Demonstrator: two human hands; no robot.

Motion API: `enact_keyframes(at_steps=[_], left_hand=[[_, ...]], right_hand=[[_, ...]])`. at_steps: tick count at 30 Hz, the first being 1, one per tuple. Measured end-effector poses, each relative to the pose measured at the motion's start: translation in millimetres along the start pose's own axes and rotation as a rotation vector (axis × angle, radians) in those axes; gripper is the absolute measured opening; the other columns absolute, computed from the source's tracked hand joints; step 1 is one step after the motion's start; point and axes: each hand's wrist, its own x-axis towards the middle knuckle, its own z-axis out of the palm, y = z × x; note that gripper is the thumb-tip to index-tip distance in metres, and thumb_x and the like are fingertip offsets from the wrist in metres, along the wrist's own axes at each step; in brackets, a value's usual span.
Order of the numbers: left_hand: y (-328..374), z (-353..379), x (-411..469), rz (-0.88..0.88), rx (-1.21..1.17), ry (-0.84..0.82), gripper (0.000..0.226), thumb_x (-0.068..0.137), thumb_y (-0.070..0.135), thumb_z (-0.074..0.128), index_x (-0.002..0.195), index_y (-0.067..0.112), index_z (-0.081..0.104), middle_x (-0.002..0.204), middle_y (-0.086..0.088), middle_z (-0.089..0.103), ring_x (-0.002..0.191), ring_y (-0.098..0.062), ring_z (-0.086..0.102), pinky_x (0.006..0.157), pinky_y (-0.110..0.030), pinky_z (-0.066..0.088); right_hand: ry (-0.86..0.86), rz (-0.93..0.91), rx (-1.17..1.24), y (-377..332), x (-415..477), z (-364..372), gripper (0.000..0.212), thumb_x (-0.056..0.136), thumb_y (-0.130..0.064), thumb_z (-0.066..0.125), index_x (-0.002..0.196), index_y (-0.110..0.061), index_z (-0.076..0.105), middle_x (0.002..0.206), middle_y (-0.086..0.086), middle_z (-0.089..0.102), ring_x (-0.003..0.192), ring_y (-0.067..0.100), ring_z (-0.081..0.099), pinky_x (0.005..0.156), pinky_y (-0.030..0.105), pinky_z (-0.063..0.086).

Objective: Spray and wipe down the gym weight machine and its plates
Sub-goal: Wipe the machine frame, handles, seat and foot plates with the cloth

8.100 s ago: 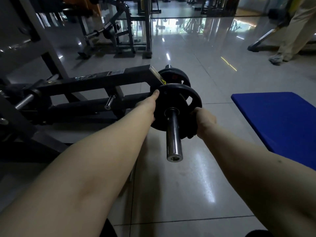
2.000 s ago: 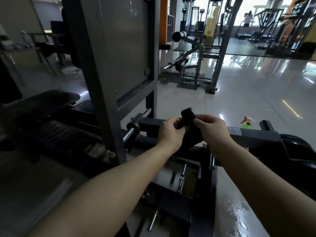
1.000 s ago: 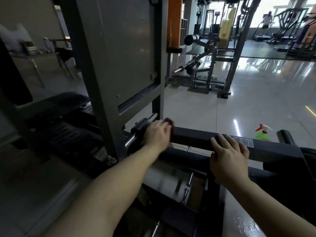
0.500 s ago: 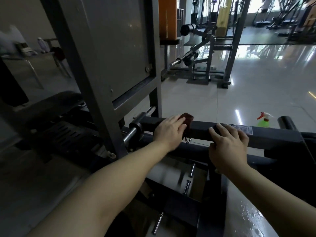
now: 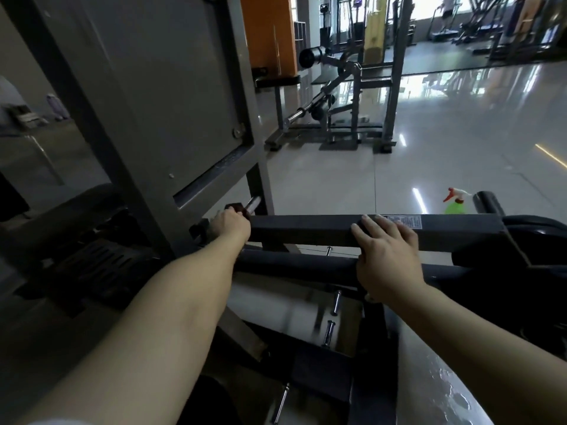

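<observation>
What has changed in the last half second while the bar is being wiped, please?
The left hand slid the cloth leftward along the machine's bar to its end. The right hand stayed resting on the bar; the spray bottle stayed on the floor.

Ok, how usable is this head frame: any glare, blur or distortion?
Head view: far windows backlight the scene, so the machine arm and the cloth at the left hand read dark; glare streaks the glossy floor; the wide lens bows the grey upright; the pegs below the arm smear; the right hand is sharp.
</observation>
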Motion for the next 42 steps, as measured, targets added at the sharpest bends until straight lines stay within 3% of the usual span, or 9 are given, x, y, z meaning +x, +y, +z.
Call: enact_keyframes(at_steps=[6,12,14,19,21,28,34,38,42], left_hand=[[23,25,-80,0.501,-0.347,0.163,0.036,0.108,0.030,0.041,0.132,0.017,0.065,0.138,-0.004,0.063,0.125,-0.023,0.059,0.108,-0.041,0.045],[77,31,-149,0.933,-0.473,0.119,0.033,0.098,0.027,0.063,0.130,0.023,0.070,0.139,0.003,0.064,0.129,-0.015,0.059,0.109,-0.032,0.046],[60,26,-134,0.925,-0.441,0.127,0.032,0.098,0.025,0.065,0.130,0.026,0.070,0.139,0.006,0.064,0.128,-0.014,0.059,0.108,-0.033,0.048],[-12,6,-64,0.500,-0.362,0.102,0.030,0.101,0.026,0.061,0.129,0.022,0.070,0.137,0.000,0.065,0.122,-0.026,0.063,0.102,-0.037,0.050],[-16,3,-60,0.440,-0.310,0.100,0.030,0.101,0.027,0.060,0.128,0.019,0.071,0.135,-0.004,0.067,0.121,-0.030,0.063,0.099,-0.037,0.049],[59,11,-131,0.720,-0.427,0.101,0.028,0.100,0.028,0.062,0.126,0.024,0.072,0.133,0.006,0.068,0.119,-0.019,0.064,0.100,-0.030,0.048],[150,14,-199,1.044,-0.428,0.089,0.027,0.100,0.029,0.061,0.124,0.026,0.073,0.134,0.007,0.067,0.118,-0.020,0.065,0.096,-0.035,0.050],[129,14,-175,1.032,-0.368,0.070,0.030,0.101,0.037,0.059,0.129,0.036,0.069,0.138,0.018,0.063,0.118,-0.016,0.065,0.095,-0.035,0.053],[63,13,-127,0.868,-0.272,0.088,0.030,0.101,0.035,0.060,0.129,0.034,0.069,0.136,0.011,0.065,0.118,-0.021,0.066,0.094,-0.039,0.055]], right_hand=[[0.002,0.022,0.022,1,3,1,0.061,0.087,-0.029,0.065,0.146,-0.027,0.052,0.158,0.002,0.044,0.150,0.025,0.029,0.117,0.047,0.017],[0.016,0.007,0.038,6,3,-1,0.056,0.086,-0.028,0.065,0.141,-0.031,0.059,0.152,-0.003,0.053,0.144,0.024,0.040,0.110,0.043,0.022],[-0.011,-0.009,0.033,6,3,-6,0.056,0.088,-0.026,0.064,0.144,-0.032,0.056,0.156,-0.006,0.048,0.147,0.022,0.035,0.112,0.043,0.021],[-0.072,-0.007,0.035,9,3,-17,0.058,0.095,-0.029,0.057,0.151,-0.033,0.045,0.163,-0.009,0.034,0.153,0.015,0.021,0.118,0.040,0.014],[-0.086,-0.008,0.051,10,4,-19,0.056,0.095,-0.028,0.058,0.150,-0.033,0.047,0.163,-0.009,0.035,0.153,0.015,0.021,0.119,0.040,0.014],[-0.018,0.261,0.052,45,-4,-45,0.046,0.092,-0.022,0.055,0.136,-0.034,0.062,0.148,-0.001,0.052,0.143,0.026,0.032,0.114,0.045,0.019],[0.029,0.309,0.027,64,-11,-51,0.046,0.088,-0.016,0.056,0.129,-0.034,0.068,0.142,-0.005,0.059,0.138,0.025,0.038,0.108,0.042,0.023],[0.035,0.323,0.035,63,-11,-48,0.047,0.086,-0.019,0.057,0.130,-0.032,0.068,0.146,-0.004,0.056,0.139,0.025,0.037,0.110,0.044,0.022],[0.024,0.295,0.035,60,-19,-47,0.048,0.087,-0.025,0.058,0.134,-0.030,0.064,0.148,-0.002,0.053,0.141,0.027,0.034,0.113,0.045,0.019]])
